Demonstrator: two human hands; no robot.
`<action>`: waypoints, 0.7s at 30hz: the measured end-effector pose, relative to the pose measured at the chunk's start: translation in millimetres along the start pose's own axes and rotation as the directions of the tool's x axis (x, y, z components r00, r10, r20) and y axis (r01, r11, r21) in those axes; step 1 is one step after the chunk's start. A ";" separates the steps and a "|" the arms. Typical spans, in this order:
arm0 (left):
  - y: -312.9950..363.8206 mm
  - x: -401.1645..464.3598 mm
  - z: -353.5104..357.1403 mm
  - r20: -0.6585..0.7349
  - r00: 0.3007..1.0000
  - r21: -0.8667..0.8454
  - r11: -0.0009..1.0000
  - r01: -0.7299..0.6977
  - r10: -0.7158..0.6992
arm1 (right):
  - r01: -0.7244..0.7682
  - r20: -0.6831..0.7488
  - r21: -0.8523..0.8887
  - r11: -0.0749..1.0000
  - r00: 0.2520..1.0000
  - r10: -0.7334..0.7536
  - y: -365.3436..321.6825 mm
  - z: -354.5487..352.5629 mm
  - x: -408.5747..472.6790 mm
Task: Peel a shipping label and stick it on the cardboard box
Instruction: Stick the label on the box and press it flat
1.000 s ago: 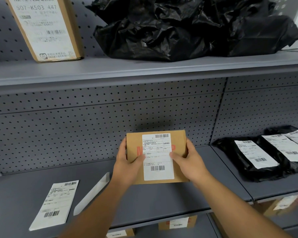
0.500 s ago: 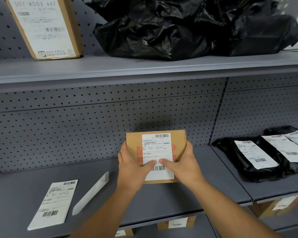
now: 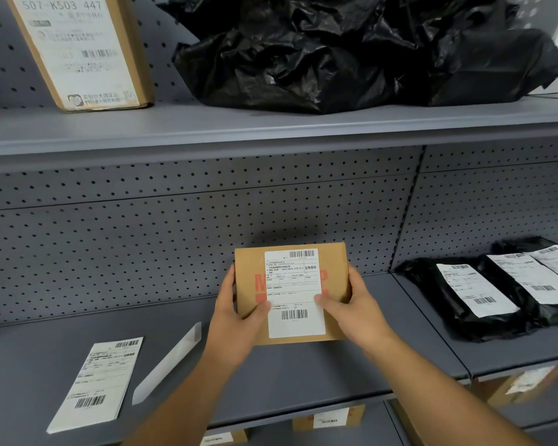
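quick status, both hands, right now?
Left hand: closed on the cardboard box, thumb at the shipping label edge.
Right hand: closed on the same box, thumb on the label.

"507-K503 447" in big print on the white label of the tall brown cardboard box on your top shelf, barcodes and tiny print too small to read on the white shipping label stuck on the small brown cardboard box you hold, red letters there mostly covered
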State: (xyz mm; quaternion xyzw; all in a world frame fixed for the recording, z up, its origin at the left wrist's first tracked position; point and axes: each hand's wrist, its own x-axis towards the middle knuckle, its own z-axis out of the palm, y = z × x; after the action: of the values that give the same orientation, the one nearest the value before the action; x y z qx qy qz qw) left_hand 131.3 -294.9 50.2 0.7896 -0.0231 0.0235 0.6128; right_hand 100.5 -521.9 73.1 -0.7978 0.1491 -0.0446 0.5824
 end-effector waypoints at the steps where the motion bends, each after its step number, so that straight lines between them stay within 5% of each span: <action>1: 0.1 -1.5 2.4 -0.015 1.000 -0.014 1.000 0.014 -0.014 | 0.002 -0.010 0.004 1.000 1.000 -0.002 -0.1 2.5 -1.5; 10: 13.2 -21.2 23.3 -0.098 0.995 0.111 0.993 0.034 -0.023 | 0.051 -0.068 -0.082 0.995 0.996 -0.056 6.0 20.3 -13.1; 21: -2.7 -11.5 -7.7 0.069 0.997 -0.008 0.999 0.032 -0.032 | 0.037 0.076 -0.077 0.996 0.997 -0.031 16.1 -8.4 -3.8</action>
State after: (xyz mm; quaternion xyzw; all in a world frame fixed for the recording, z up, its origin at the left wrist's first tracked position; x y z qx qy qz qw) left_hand 119.9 -286.7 48.7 0.7875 -0.0316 -0.0135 0.6154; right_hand 91.8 -532.9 60.9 -0.8235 0.1153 -0.0189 0.5552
